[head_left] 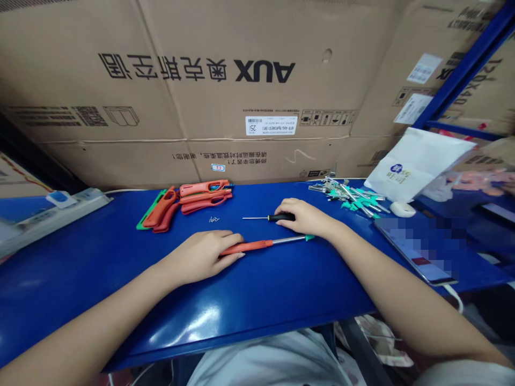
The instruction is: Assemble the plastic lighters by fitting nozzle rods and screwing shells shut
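Note:
My left hand (209,253) is closed around the orange handle of a lighter-like tool (253,246) with a metal tube and a green tip, which points right. My right hand (296,219) grips the black handle of a small screwdriver (277,217); its thin shaft points left, just above the table. Between the hands and the back wall lie a few tiny screws (214,219). A pile of orange and red handle shells (205,195), with a green one (148,212) beneath, sits behind my left hand. Beyond my right wrist is a heap of metal tubes with green tips (354,198).
A power strip (60,217) runs along the left side of the blue table (257,300). To the right are a phone (418,252) with a cable, a white earbud case (403,209) and a white paper bag (414,163). Cardboard (193,107) stands across the back.

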{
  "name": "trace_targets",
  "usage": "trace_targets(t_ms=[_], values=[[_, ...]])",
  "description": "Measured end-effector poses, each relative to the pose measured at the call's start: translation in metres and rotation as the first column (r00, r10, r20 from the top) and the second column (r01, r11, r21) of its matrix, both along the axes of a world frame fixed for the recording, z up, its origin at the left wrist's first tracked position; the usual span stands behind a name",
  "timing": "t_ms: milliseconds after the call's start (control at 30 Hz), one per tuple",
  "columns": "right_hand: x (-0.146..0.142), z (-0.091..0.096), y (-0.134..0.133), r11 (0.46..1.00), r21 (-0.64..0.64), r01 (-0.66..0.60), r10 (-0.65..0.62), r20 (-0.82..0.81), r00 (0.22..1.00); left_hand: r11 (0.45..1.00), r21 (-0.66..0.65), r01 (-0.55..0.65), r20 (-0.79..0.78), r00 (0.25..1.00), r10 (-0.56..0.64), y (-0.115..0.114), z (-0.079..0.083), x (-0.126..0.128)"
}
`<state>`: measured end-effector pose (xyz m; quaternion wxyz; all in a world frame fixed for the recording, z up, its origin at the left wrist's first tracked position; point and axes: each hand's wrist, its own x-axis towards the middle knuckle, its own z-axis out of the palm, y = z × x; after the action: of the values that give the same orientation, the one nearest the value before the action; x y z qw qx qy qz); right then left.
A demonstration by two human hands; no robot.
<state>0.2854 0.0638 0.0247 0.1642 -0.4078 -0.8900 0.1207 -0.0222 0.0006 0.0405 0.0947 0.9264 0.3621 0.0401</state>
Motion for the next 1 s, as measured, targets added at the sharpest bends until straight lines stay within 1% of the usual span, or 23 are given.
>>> trace_targets(t_ms=[100,167,233,333,433,500,567,600,700,800,900,1000], values=[[0.005,0.011,-0.003,0.999,0.041,-0.013,0.013,-0.001,1.000,0.999,0.032,0.002,-0.006,1.000,-0.002,0.003,0.001,-0.004],[0.011,0.022,-0.006,0.996,0.093,-0.018,0.018,-0.007,1.000,0.997,0.071,-0.007,0.008,1.000,0.006,0.006,0.002,-0.007],[0.019,0.033,-0.010,0.992,0.125,-0.023,0.019,0.027,0.999,0.993,0.111,-0.030,0.033,0.999,0.026,0.009,0.002,-0.010],[0.031,0.046,-0.016,0.997,0.074,-0.026,0.018,0.099,0.995,0.991,0.115,-0.074,0.105,0.993,0.062,0.014,0.001,-0.013],[0.037,0.050,-0.018,0.999,0.046,-0.010,0.003,0.155,0.988,0.993,0.059,-0.100,0.208,0.974,0.086,0.017,-0.001,-0.014],[0.037,0.051,-0.016,0.997,0.071,0.030,-0.043,0.179,0.983,0.994,0.021,-0.106,0.270,0.958,0.096,0.017,-0.001,-0.014],[0.035,0.050,-0.015,0.996,0.087,0.033,-0.047,0.176,0.983,0.995,-0.001,-0.104,0.307,0.947,0.100,0.016,0.000,-0.013],[0.032,0.049,-0.015,0.997,0.082,0.010,-0.023,0.160,0.987,0.995,-0.007,-0.102,0.316,0.943,0.099,0.015,0.000,-0.012],[0.017,0.046,-0.020,0.993,0.049,-0.112,0.106,0.109,0.988,0.996,-0.017,-0.091,0.333,0.938,0.091,0.010,0.001,-0.007],[-0.005,0.040,-0.032,0.974,0.035,-0.225,0.219,0.131,0.967,0.997,-0.051,-0.065,0.354,0.932,0.079,0.003,0.000,-0.001],[-0.024,0.031,-0.042,0.961,0.062,-0.271,0.254,0.196,0.947,0.992,-0.106,-0.067,0.392,0.914,0.104,-0.003,-0.004,0.005],[-0.030,0.024,-0.043,0.954,0.096,-0.284,0.255,0.239,0.937,0.975,-0.195,-0.104,0.451,0.873,0.184,-0.004,-0.009,0.008]])
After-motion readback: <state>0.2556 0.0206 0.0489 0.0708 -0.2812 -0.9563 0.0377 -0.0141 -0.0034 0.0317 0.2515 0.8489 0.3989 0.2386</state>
